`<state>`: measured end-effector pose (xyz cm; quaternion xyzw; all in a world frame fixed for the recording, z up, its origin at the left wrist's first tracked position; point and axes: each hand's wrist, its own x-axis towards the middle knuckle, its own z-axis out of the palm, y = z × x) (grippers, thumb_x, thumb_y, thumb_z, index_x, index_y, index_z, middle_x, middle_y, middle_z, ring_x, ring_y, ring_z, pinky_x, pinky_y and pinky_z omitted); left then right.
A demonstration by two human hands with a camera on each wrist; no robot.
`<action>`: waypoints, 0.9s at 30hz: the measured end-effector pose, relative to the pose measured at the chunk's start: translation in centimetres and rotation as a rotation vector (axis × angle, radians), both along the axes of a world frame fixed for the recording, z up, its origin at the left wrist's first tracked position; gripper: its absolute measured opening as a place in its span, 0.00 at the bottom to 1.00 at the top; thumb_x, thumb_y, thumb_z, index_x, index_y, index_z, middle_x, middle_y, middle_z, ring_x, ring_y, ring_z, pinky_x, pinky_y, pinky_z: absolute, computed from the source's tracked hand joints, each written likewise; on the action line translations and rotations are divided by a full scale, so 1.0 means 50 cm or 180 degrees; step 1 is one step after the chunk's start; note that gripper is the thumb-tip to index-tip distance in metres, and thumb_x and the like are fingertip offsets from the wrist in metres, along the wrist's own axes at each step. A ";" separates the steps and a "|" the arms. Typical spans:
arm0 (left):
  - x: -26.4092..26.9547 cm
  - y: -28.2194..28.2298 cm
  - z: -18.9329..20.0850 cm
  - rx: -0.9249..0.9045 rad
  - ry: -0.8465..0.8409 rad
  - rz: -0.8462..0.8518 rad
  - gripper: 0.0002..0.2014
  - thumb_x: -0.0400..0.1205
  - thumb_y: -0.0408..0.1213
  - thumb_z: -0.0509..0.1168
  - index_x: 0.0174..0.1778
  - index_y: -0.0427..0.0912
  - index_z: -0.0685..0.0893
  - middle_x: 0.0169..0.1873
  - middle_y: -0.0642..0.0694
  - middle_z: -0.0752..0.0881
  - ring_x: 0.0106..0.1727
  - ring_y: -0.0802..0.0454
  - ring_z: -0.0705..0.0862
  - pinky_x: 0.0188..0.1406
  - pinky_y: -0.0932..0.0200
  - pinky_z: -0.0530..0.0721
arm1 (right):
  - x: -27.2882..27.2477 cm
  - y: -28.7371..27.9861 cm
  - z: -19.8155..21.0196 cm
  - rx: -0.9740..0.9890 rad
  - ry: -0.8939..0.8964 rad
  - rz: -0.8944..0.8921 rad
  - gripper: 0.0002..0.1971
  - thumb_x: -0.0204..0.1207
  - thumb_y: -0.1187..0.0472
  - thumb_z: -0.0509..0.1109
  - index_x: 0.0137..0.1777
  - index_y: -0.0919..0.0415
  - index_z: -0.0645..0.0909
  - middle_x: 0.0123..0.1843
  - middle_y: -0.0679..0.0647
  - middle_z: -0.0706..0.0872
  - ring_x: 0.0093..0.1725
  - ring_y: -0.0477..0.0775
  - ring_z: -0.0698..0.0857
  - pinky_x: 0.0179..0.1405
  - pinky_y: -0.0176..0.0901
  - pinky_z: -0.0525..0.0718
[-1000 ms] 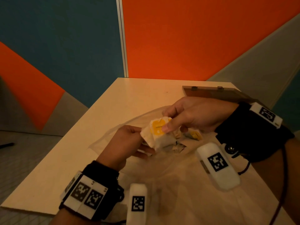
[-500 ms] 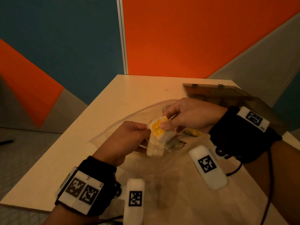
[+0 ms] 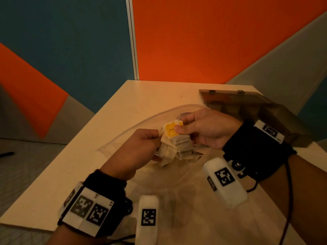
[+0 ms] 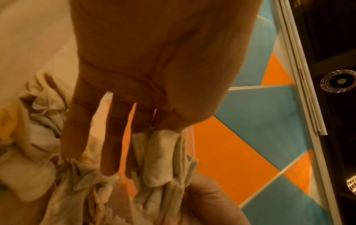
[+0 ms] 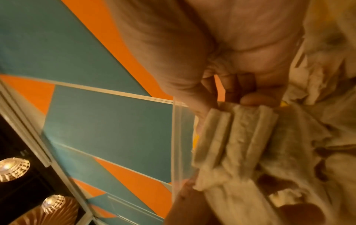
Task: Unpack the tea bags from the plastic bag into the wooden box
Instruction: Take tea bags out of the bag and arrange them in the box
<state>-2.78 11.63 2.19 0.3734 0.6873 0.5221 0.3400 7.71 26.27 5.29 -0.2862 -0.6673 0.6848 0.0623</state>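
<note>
A bunch of pale tea bags (image 3: pixel 175 147) with a yellow tag (image 3: pixel 170 130) is held between both hands above the clear plastic bag (image 3: pixel 141 124) on the table. My left hand (image 3: pixel 141 147) holds the bunch from the left, fingers along the bags (image 4: pixel 159 152). My right hand (image 3: pixel 203 128) pinches the tagged top of the bunch; the right wrist view shows its fingertips on stacked bags (image 5: pixel 231 137). The open wooden box (image 3: pixel 247 110) stands behind the right wrist at the table's right.
The pale table (image 3: pixel 141 96) ends at a left edge and a near edge. Orange and blue wall panels (image 3: pixel 194 41) stand behind it. White marker blocks (image 3: pixel 224 181) hang from both wrists over the plastic bag.
Both hands have kept hold of the tea bag bunch and shifted it slightly; more bags now hang loose below the tagged top.
</note>
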 end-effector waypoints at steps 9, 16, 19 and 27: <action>0.006 0.004 0.008 -0.0044 -0.0130 0.0024 0.15 0.80 0.45 0.68 0.51 0.36 0.90 0.49 0.30 0.89 0.51 0.33 0.88 0.42 0.45 0.90 | 0.000 -0.010 -0.009 0.0559 0.0115 -0.0011 0.07 0.71 0.73 0.76 0.44 0.64 0.82 0.38 0.62 0.84 0.36 0.57 0.84 0.32 0.48 0.86; -0.001 0.011 -0.011 -0.0056 0.0447 -0.0027 0.12 0.81 0.41 0.69 0.43 0.35 0.91 0.41 0.26 0.89 0.35 0.38 0.85 0.37 0.40 0.85 | 0.009 -0.012 0.022 0.2691 -0.0480 0.0926 0.13 0.73 0.63 0.78 0.55 0.49 0.87 0.44 0.46 0.84 0.33 0.52 0.86 0.39 0.54 0.90; 0.004 0.010 -0.004 -0.0051 0.0529 0.0009 0.12 0.80 0.45 0.68 0.40 0.42 0.93 0.40 0.30 0.90 0.36 0.41 0.83 0.38 0.45 0.81 | 0.009 -0.017 0.027 0.3407 -0.0411 0.0905 0.01 0.72 0.57 0.78 0.41 0.50 0.89 0.36 0.43 0.85 0.35 0.43 0.81 0.32 0.43 0.80; 0.024 -0.007 0.055 0.0510 0.0155 0.0416 0.19 0.70 0.60 0.61 0.50 0.59 0.87 0.46 0.61 0.91 0.46 0.61 0.89 0.55 0.49 0.87 | 0.083 -0.003 0.116 0.3162 -0.0317 0.0936 0.03 0.74 0.56 0.77 0.42 0.54 0.89 0.38 0.49 0.90 0.36 0.48 0.87 0.38 0.51 0.87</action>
